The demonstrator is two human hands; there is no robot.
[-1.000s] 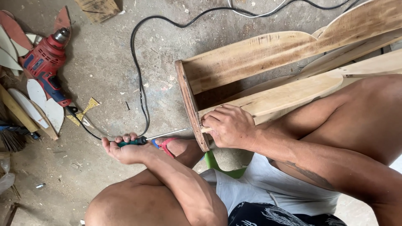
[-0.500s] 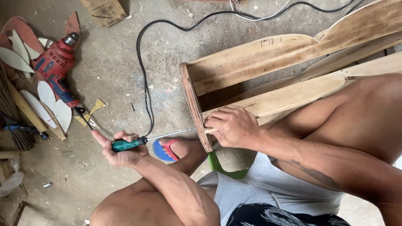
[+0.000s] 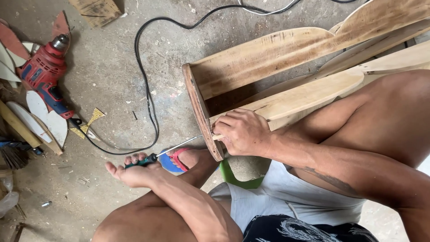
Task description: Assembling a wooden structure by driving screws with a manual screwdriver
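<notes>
The left hand (image 3: pixel 134 172) grips a screwdriver (image 3: pixel 168 150) by its green handle, fingers curled over it, palm turned up. The metal shaft points up and right, its tip at the curved end board (image 3: pixel 201 114) of a wooden frame (image 3: pixel 277 62). The right hand (image 3: pixel 242 132) is closed, fingertips pinching a small light peg (image 3: pixel 217 137) against the end board's inner face; what the peg is cannot be told.

The frame lies on its side on the floor (image 3: pixel 112 76), its long boards running up and right to the top right corner of the view. The end board stands on edge, near the floor's middle. The person sits with bare knees either side; the right forearm crosses in front of the frame's lower board.

The floor is grey concrete, dusty, with wood chips scattered over it. A black cable (image 3: pixel 145 80) loops from the top edge down to the left of the frame and curves back toward the left edge. A red drill (image 3: pixel 42 71) with a blue grip lies near the left edge, chuck pointing up. Flat wooden offcuts (image 3: pixel 40 118), pale and reddish, lie around the drill. A yellow scrap (image 3: pixel 92 120) lies just right of the drill's grip. A board piece (image 3: pixel 96 9) lies at the top edge. A foot in a red-strapped blue sandal (image 3: pixel 179 159) rests just under the shaft. A green curved piece (image 3: pixel 233 177) shows below the right hand
</notes>
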